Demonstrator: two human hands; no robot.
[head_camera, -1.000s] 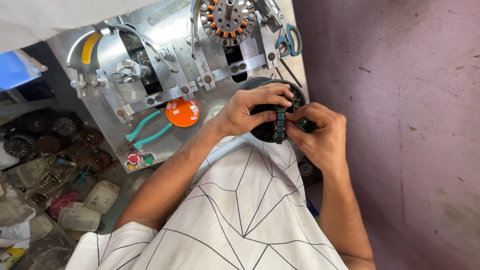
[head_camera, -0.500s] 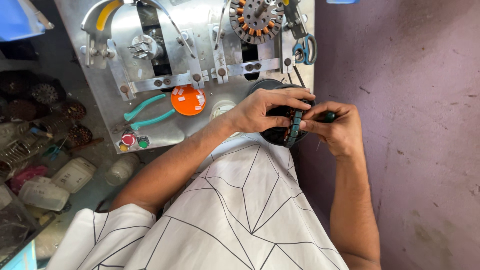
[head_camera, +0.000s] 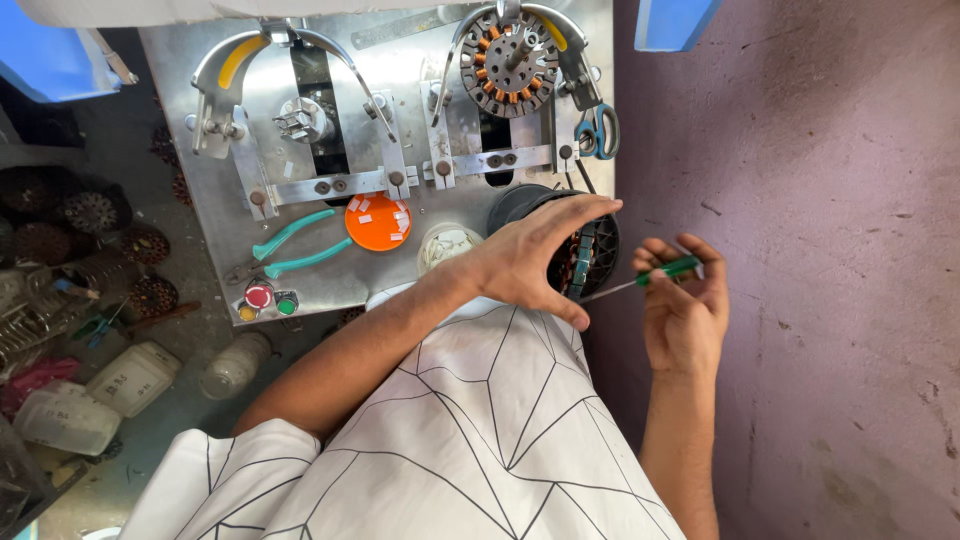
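Left hand (head_camera: 530, 255) lies cupped over the dark round stator (head_camera: 590, 255), fingers spread across its top and near edge. Right hand (head_camera: 685, 305) pinches a green-handled screwdriver (head_camera: 640, 280) just beside it; the shaft's long axis points toward the stator's side (tip hidden behind the left fingers).

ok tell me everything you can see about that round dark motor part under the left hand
The round motor part is a dark ring-shaped stator, its inner teeth showing copper-coloured windings with greenish strips between them. It sits at the lower right edge of the metal winding bench, just below the mounted stator. The left hand is spread over its top and near side, hiding much of it. The right hand holds a thin green-handled tool whose tip points at its rim; contact cannot be told.
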